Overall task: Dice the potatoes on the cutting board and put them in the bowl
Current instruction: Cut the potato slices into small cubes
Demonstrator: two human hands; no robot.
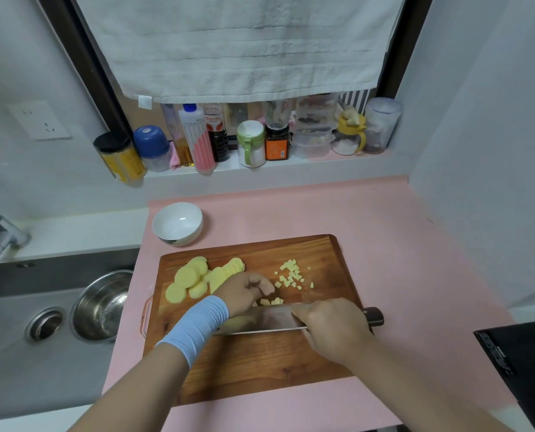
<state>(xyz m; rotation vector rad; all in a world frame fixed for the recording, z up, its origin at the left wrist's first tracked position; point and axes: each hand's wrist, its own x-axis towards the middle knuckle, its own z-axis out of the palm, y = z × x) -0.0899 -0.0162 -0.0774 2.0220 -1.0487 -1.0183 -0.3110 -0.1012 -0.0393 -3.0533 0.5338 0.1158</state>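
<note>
Right hand (331, 328), fingers wrapped firmly round the handle of the knife (266, 321), blade lying crosswise over the middle of the cutting board (260, 369), its dark handle end showing past the hand toward the board's right edge. Left hand (247, 291), wearing a pale blue wristband (197, 325), just beyond the blade; its fingers are curled down onto the potato pieces (272, 302), which it holds against the far face of the blade. Diced cubes (291, 275) lie scattered on the board beyond both hands, toward its far right. Round potato slices (191, 280) overlap in a heap at the board's far left, touching the left hand. White bowl (172, 226) stands off the board, just past its far left corner, on the pink mat (400, 244) under the board. Sink (26, 353) to the board's left holds a steel basin (101, 307).
</note>
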